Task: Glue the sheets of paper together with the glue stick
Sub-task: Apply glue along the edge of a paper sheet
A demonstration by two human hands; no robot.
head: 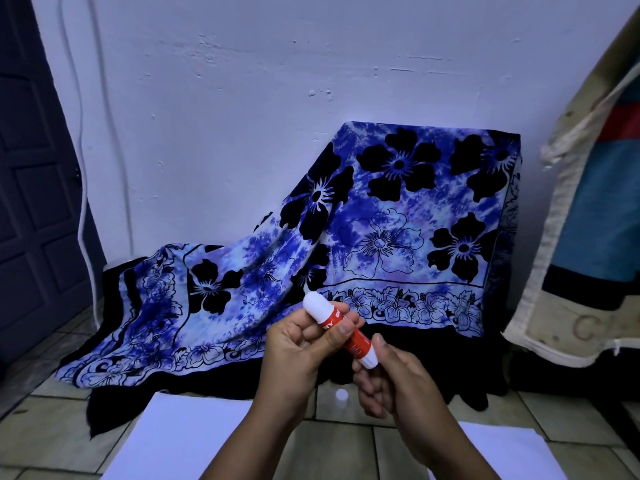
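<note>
Gripping the uncapped glue stick (pixel 333 317), the left hand (pixel 298 344) curls round its barrel; the right hand (pixel 391 379) pinches its base, above two paper sheets (pixel 187 438) (pixel 512 452) on the floor (pixel 52 420).

Left hand (pixel 298 344) grips glue stick (pixel 351 341) mid-body, white rounded end pointing up-left. Right hand (pixel 391 382) pinches its white base. Small white cap (pixel 341 396) upright on tile floor (pixel 332 445), between left sheet (pixel 180 434) and right sheet (pixel 502 452). Blue floral cloth (pixel 381 220) behind.

Illegible lettering on glue stick (pixel 354 344)
</note>
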